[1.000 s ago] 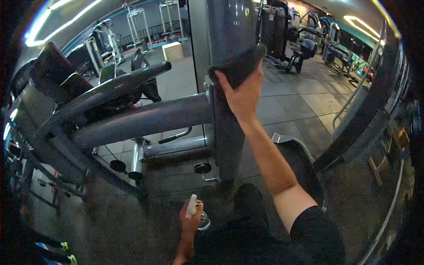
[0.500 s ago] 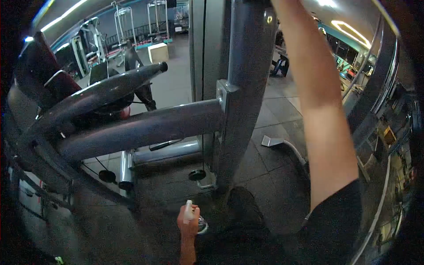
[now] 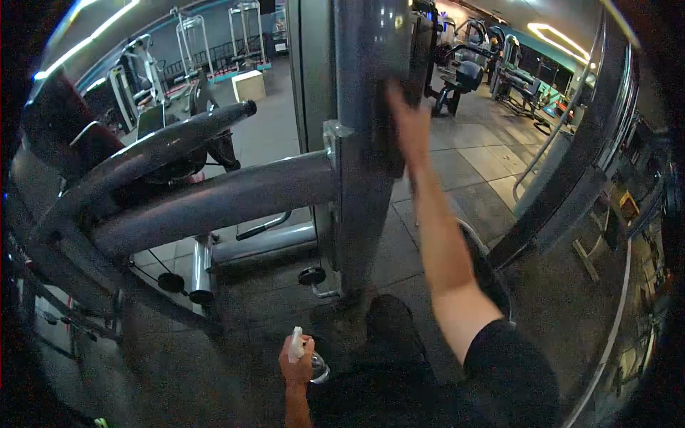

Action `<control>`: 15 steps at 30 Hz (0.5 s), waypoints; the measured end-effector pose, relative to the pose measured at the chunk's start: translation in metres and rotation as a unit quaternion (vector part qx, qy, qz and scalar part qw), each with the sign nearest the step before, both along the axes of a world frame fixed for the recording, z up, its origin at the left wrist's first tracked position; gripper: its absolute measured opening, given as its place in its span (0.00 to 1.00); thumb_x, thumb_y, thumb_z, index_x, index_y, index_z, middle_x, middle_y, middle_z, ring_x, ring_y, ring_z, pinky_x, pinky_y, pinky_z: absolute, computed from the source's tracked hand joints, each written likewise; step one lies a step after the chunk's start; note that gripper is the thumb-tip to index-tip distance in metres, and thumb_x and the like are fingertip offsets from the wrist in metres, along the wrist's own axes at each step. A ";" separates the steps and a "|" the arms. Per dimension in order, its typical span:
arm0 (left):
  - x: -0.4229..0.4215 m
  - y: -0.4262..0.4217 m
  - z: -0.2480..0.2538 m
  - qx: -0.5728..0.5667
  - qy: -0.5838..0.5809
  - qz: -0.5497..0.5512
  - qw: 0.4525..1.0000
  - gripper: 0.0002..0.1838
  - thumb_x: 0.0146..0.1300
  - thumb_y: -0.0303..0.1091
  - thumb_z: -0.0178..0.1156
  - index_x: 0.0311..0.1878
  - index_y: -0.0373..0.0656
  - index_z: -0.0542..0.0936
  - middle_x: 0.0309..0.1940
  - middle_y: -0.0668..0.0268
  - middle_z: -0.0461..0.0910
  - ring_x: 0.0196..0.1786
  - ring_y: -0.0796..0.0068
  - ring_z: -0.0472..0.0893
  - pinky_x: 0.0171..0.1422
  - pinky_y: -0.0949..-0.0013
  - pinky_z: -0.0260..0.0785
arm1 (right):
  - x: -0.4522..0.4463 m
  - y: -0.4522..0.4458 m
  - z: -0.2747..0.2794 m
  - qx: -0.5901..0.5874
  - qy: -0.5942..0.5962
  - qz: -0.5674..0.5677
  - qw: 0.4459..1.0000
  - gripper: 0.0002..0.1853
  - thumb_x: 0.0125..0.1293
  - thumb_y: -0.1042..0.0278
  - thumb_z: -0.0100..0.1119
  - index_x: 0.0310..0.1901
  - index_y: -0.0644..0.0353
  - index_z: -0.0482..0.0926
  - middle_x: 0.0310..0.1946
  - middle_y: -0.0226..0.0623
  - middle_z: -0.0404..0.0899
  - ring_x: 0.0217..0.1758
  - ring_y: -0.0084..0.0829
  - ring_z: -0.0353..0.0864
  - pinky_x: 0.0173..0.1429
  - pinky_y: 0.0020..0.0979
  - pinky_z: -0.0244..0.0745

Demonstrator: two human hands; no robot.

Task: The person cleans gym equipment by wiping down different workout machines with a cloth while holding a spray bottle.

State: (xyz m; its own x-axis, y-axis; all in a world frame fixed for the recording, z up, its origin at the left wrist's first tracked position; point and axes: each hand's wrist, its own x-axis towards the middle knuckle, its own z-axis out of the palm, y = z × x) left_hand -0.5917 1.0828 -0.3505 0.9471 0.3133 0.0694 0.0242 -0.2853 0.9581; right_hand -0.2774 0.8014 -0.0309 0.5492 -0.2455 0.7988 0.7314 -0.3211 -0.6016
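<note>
"What's nearest, down by the dark-clothed leg (image 3: 389, 324)?"

"The left hand (image 3: 295, 365), low in front of the body. Its fingers are curled closed round the neck of a spray bottle (image 3: 320, 369), with the white trigger head (image 3: 295, 344) sticking up out of the fist and the clear body showing beside it."

"And the other arm, the one in the black sleeve (image 3: 510, 364)?"

"Stretched up and forward. The right hand (image 3: 412, 127) is against the side of the thick grey post (image 3: 365, 64), over a dark cloth (image 3: 387, 132)."

"Does it grip the cloth or just press it?"

"I can't tell from here. The hand is blurred, and the cloth nearly melts into the post, so how far the fingers are spread is lost on me."

"What joins the post?"

"A heavy horizontal tube (image 3: 228, 196), running off to the left, with a curved bar (image 3: 168, 143) above it. Below, a small black roller (image 3: 312, 275) sits near the post's foot."

"And farther off?"

"A pale box (image 3: 248, 85) on the floor to the left, and a seated exercise machine (image 3: 464, 73) to the right, under a lit ceiling strip (image 3: 560, 41)."
</note>
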 end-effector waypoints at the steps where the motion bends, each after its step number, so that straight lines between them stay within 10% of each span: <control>1: 0.001 -0.004 0.003 0.004 -0.004 0.002 1.000 0.10 0.68 0.37 0.67 0.43 0.41 0.83 0.34 0.66 0.84 0.34 0.75 0.82 0.41 0.66 0.74 | -0.027 0.014 -0.049 0.085 0.048 0.028 0.995 0.29 0.73 0.43 0.66 0.56 0.66 0.84 0.49 0.40 0.87 0.54 0.34 0.82 0.62 0.38 0.74; 4: -0.002 -0.013 0.008 -0.059 0.003 -0.021 0.998 0.10 0.68 0.38 0.68 0.43 0.42 0.83 0.33 0.66 0.84 0.35 0.74 0.82 0.42 0.65 0.75 | -0.021 0.008 -0.234 0.085 0.125 -0.007 0.989 0.26 0.65 0.56 0.75 0.57 0.64 0.82 0.49 0.42 0.87 0.52 0.36 0.86 0.59 0.39 0.78; 8: 0.001 -0.021 0.006 0.022 -0.025 -0.037 0.999 0.09 0.70 0.33 0.67 0.47 0.39 0.83 0.40 0.62 0.85 0.39 0.72 0.84 0.44 0.65 0.76 | -0.029 0.014 -0.263 0.047 0.188 -0.034 0.980 0.29 0.66 0.52 0.74 0.60 0.63 0.78 0.49 0.48 0.86 0.53 0.46 0.86 0.58 0.42 0.78; 15: -0.010 -0.024 0.010 -0.026 -0.020 -0.009 0.999 0.07 0.73 0.32 0.65 0.49 0.40 0.84 0.41 0.63 0.85 0.41 0.74 0.85 0.45 0.67 0.78 | 0.006 0.027 0.086 -0.034 -0.037 -0.166 0.985 0.44 0.60 0.26 0.69 0.60 0.62 0.81 0.49 0.52 0.87 0.55 0.55 0.87 0.58 0.48 0.80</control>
